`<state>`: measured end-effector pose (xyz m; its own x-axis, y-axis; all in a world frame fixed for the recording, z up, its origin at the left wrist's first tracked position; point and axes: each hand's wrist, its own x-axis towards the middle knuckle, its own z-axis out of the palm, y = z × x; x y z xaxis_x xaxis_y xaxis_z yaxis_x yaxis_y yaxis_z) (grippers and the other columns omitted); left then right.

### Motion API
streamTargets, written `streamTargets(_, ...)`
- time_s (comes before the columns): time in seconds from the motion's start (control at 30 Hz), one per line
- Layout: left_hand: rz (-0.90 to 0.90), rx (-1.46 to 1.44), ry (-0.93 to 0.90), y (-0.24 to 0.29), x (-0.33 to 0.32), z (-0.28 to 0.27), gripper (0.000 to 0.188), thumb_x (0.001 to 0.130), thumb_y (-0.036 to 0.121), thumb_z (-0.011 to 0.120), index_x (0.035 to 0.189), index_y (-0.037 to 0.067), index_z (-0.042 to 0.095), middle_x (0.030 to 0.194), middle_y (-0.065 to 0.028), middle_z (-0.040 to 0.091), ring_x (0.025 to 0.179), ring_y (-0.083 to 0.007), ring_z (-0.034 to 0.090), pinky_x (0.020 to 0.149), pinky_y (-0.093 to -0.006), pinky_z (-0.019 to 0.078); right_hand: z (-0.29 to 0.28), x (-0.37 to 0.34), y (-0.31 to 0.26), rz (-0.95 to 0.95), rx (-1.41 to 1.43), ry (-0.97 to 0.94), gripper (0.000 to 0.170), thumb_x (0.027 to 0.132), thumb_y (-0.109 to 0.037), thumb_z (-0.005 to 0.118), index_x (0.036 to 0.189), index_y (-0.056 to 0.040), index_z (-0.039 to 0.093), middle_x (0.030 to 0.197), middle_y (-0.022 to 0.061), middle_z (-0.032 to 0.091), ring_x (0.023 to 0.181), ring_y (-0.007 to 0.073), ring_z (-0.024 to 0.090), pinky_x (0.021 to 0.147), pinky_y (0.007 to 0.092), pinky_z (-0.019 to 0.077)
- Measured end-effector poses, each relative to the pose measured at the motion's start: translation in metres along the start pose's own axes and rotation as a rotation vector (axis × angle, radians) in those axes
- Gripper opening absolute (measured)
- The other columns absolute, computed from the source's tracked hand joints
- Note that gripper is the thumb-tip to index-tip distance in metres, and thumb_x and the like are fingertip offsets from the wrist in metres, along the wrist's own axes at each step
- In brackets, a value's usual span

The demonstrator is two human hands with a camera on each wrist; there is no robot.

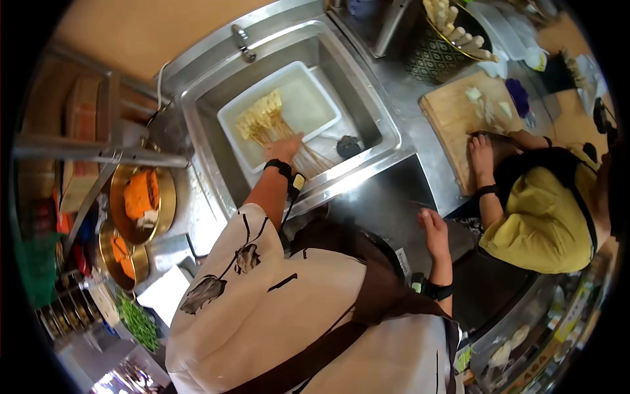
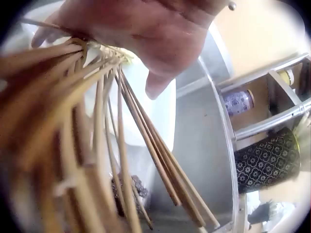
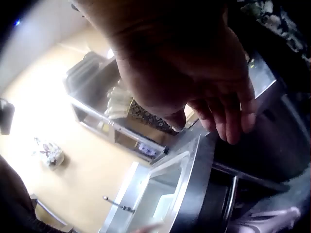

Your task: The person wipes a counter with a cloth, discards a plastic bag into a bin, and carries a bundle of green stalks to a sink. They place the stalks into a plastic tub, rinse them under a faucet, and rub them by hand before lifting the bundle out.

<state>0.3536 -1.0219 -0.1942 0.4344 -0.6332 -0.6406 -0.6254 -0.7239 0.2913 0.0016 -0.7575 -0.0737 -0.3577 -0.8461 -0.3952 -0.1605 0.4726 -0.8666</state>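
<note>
My left hand reaches into a white tub, resting over a bundle of bamboo skewers close to their pale yellow food pieces. In the left wrist view the thumb stands straight and apart, while the other fingers lie partly behind the fanned sticks. The bare stick ends slant across the tub's near rim. My right hand hangs beside my body, near the dark metal front, its fingers loosely extended with nothing in them; its palm also shows in the right wrist view.
The tub stands in a steel sink, beside a dark scrubber. To the right, another person cuts pale pieces on a wooden board. A patterned bin holds pale rods. Brass pots with orange contents are at left.
</note>
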Motion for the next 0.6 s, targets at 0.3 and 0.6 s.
streamTargets(0.3, 0.074, 0.487, 0.359, -0.008, 0.084, 0.100, 0.086, 0.060, 0.042, 0.065, 0.122, -0.010, 0.036, 0.114, -0.0221, 0.042, 0.100, -0.0318, 0.047, 0.080, -0.0381, 0.0437, 0.021, -0.044, 0.023, 0.189, 0.034, 0.165, 0.029, 0.086, -0.019, 0.057, 0.104, 0.0039, 0.055, 0.083, 0.0087, 0.061, 0.075, 0.0142, 0.058, 0.068, 0.0273, 0.0462)
streamTargets(0.6, 0.694, 0.496, -0.303, -0.063, 0.129, 0.062, 0.022, 0.073, 0.019, 0.066, 0.089, 0.005, 0.059, 0.088, -0.0125, 0.064, 0.082, -0.0326, 0.061, 0.071, -0.0393, 0.0493, 0.010, -0.079, 0.051, 0.251, 0.106, 0.322, 0.031, 0.086, -0.020, 0.057, 0.107, 0.0039, 0.054, 0.083, 0.0093, 0.062, 0.077, 0.0150, 0.058, 0.070, 0.0278, 0.0461)
